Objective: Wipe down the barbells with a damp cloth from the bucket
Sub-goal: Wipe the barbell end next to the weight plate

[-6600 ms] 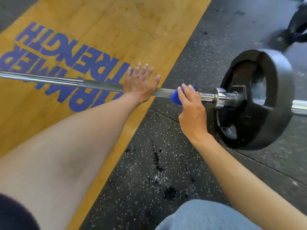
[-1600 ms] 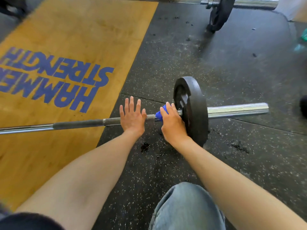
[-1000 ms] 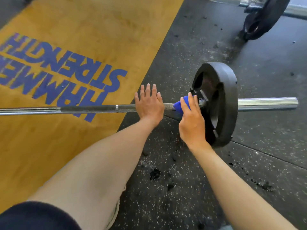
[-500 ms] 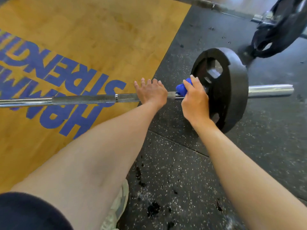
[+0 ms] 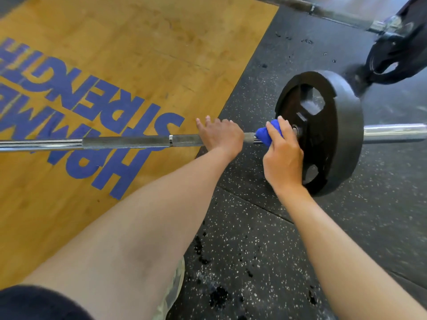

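Note:
A steel barbell (image 5: 124, 142) lies across the floor from the left edge to a black weight plate (image 5: 342, 135) on the right, and its sleeve sticks out past the plate. My left hand (image 5: 221, 137) lies over the knurled shaft, with its fingers curled across the top. Just to its right, my right hand (image 5: 283, 158) grips a blue cloth (image 5: 265, 136) wrapped around the bar, right against the plate's inner face. The bar's collar is hidden behind the cloth and my fingers. No bucket is in view.
The bar's left part crosses a wooden platform (image 5: 115, 54) with blue lettering. Its right part is over black speckled rubber flooring (image 5: 254, 239) with dark wet spots (image 5: 217, 294). A second barbell (image 5: 335, 13) with a black plate (image 5: 392, 63) lies at the top right. My shoe (image 5: 173, 289) shows below.
My right hand with the cloth stays against the plate's inner face. My left hand's fingers have gone from spread flat to curled over the bar. The view has shifted slightly.

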A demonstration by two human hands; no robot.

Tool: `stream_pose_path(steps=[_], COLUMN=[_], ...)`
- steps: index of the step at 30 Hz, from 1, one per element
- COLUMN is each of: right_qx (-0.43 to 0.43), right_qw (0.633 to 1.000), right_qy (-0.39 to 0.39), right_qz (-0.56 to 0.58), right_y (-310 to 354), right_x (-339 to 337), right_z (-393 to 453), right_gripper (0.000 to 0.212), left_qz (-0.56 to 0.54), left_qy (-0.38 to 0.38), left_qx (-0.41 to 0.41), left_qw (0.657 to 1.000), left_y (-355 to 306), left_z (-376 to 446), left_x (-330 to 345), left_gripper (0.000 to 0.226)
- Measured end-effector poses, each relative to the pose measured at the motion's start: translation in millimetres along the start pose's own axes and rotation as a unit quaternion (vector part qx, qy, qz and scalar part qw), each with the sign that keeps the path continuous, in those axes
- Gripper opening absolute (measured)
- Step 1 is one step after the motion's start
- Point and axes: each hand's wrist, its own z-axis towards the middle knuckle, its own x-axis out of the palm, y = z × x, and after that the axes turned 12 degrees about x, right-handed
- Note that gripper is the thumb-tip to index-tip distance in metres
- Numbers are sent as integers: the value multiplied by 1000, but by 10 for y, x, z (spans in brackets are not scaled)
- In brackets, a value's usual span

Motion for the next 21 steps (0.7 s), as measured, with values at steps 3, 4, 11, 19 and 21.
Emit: stream_pose_path(steps=[3,4,11,19,21], right_qx=[-26,-40,-135,-70,-40], right_qw=[999,998,986,993,995], right_qy=[-15,-12,-16,-81,-87], right_qz=[-24,-38,-97,47,30], right_y=[-92,-79,-355,-161,-266], right_x=[49,46,-6,-236,-315], right_z=[-170,-132,-795,-1214,-1125], right_gripper=[47,41,60,68,63], left_qz=[4,-1,-16,-24,-25], left_qy=[-12,-16,-70,-98,-104], left_qx=[5,3,-1,5,10], left_qw=[1000,1000,997,995,994], left_y=[-40,-48,-80,-115,-134], left_z=[-179,-234,-536,-889,-1004], left_x=[81,103,319,492,534], left_gripper=[56,56,58,57,57])
